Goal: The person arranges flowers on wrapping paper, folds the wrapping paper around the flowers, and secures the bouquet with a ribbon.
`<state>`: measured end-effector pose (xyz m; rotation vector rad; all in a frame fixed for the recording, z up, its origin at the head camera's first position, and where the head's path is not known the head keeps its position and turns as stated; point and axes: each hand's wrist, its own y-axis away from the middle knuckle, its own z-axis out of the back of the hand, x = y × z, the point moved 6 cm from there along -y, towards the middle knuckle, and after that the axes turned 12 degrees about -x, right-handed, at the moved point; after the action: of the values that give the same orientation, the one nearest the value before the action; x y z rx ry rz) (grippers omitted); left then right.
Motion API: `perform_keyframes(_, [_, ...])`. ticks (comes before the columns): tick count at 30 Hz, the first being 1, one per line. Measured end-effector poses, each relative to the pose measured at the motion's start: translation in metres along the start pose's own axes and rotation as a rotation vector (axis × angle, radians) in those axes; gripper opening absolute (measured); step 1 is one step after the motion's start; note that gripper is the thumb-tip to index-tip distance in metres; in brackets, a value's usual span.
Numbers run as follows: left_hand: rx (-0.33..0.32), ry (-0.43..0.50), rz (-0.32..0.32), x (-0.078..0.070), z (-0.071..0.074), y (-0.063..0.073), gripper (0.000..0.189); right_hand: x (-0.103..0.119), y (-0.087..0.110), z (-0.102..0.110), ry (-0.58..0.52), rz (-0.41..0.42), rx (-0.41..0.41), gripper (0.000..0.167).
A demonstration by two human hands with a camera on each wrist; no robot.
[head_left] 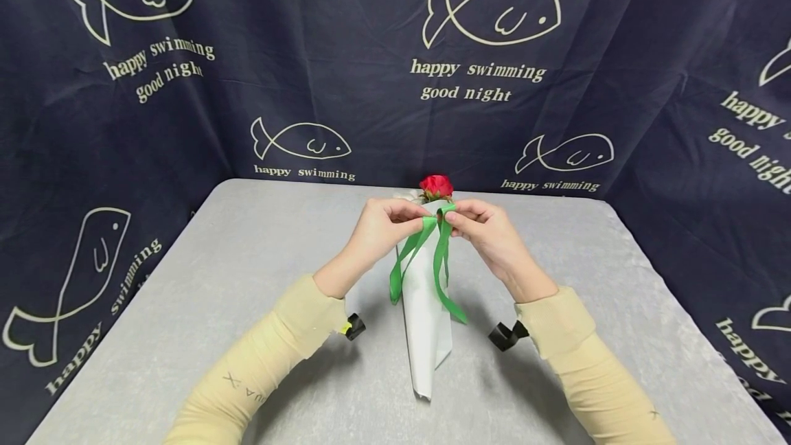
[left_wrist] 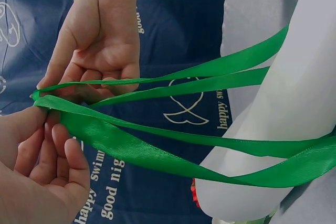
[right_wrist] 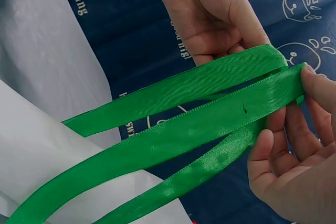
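Note:
A cone of white wrapping paper [head_left: 420, 314] lies on the table, with a red rose [head_left: 437, 186] at its far end. Above it, my left hand [head_left: 391, 222] pinches a folded loop of green ribbon [head_left: 442, 253] between thumb and fingers. My right hand [head_left: 491, 229] pinches another ribbon loop close by, the two hands nearly meeting. In the left wrist view, ribbon strands [left_wrist: 157, 156] run from the fingertips down to the paper. The right wrist view shows the same ribbon [right_wrist: 173, 119] stretched to the right hand [right_wrist: 299, 171]. Whether the loops cross is unclear.
Something pale, perhaps a white flower [head_left: 406, 194], sits beside the rose. Black bands [head_left: 508, 335] show beneath the sleeves. The grey table [head_left: 259, 239] is backed by a dark blue curtain [head_left: 383, 53] printed with fish and lettering.

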<state>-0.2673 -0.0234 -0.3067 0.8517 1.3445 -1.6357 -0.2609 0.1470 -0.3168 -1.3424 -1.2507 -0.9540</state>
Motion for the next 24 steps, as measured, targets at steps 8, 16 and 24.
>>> perform_keyframes(8, [0.028, -0.036, -0.025, -0.0014, -0.0024, 0.0005, 0.015, -0.0024, 0.0, -0.0009, 0.022, -0.004, 0.014, 0.014])
perform_keyframes(16, [0.079, -0.059, 0.018, -0.0002, -0.007, 0.0009, 0.021, -0.0072, -0.0018, -0.0015, 0.105, -0.004, 0.019, 0.015])
perform_keyframes(24, [0.133, -0.039, 0.016, -0.0016, -0.0096, 0.002, 0.026, -0.0081, -0.0025, -0.0017, 0.216, -0.014, 0.003, 0.022])
